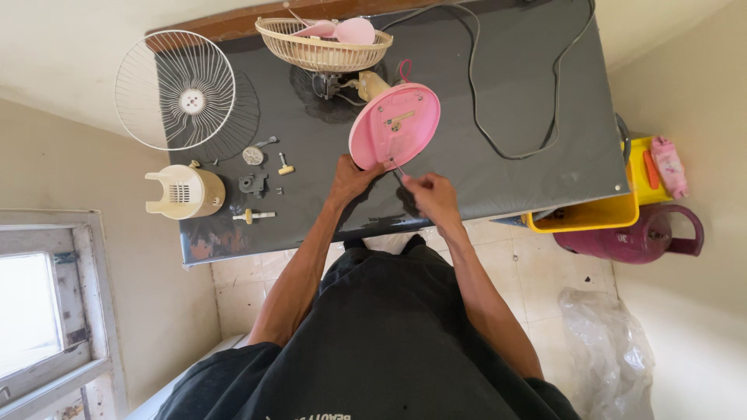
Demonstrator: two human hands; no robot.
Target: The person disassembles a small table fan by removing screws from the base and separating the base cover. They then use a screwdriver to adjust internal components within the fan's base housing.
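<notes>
Starting at your far left, a white wire fan grille [176, 90] leans over the table [513, 93] edge, with a cream motor housing [184, 192] just below it. Small loose parts [261, 167] lie scattered beside these on the dark surface. Further along, a cream basket-like rear guard [323, 45] holds pink fan blades [346, 29]. Your left hand [352, 177] grips the lower rim of the round pink fan base [394, 125], fingers clamped on its edge, tilting the underside toward you. Your right hand [430, 193] sits just beside it, fingers pinched together on a thin screwdriver [399, 169] whose tip meets the base. A grey power cord [498, 117] loops across the table. A yellow bin [603, 206] stands at the far right.
</notes>
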